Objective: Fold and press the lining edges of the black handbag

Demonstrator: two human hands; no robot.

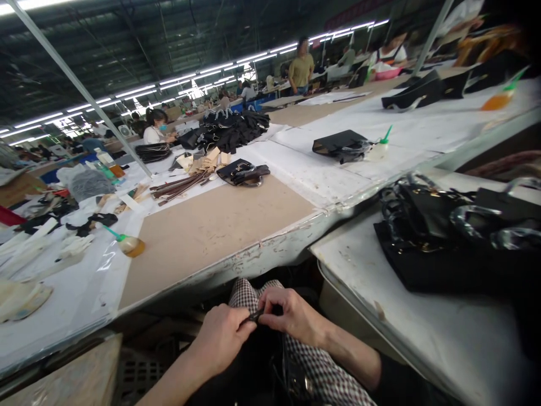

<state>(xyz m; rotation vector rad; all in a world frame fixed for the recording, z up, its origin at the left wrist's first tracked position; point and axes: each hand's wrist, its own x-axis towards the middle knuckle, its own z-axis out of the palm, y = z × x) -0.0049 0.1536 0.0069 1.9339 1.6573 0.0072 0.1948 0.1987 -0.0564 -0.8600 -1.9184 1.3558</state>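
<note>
Held low over the lap, just short of the edge of the worktop (304, 169): a small dark strip (255, 316), spanning the narrow gap between both hands. Left hand (222, 335) nearly closed, thumb and forefinger pinched on one end of the strip; right hand (291, 316) also nearly closed, thumb and fingertips pinched apparently on the other end. Beneath, beside checked cloth (313, 366): dark material (262, 361), too dim to show any join with the strip.

Judged by look alone: probably light, thin and bendable, hardly fragile, but apt to twist or slip under the fingertips. Best taken at both ends in a flat thumb-and-forefinger pinch. Surface finish and true stiffness impossible to tell, being largely covered by fingers.

To the right, on a pale side table (422, 332): black bags (431, 242) with clear-wrapped handles. Ahead, on the worktop: a brown sheet (220, 225), a smaller black bag (236, 172) at its far edge, loose brown strips (181, 189) and a green-tipped bottle (132, 246) with amber contents.
</note>
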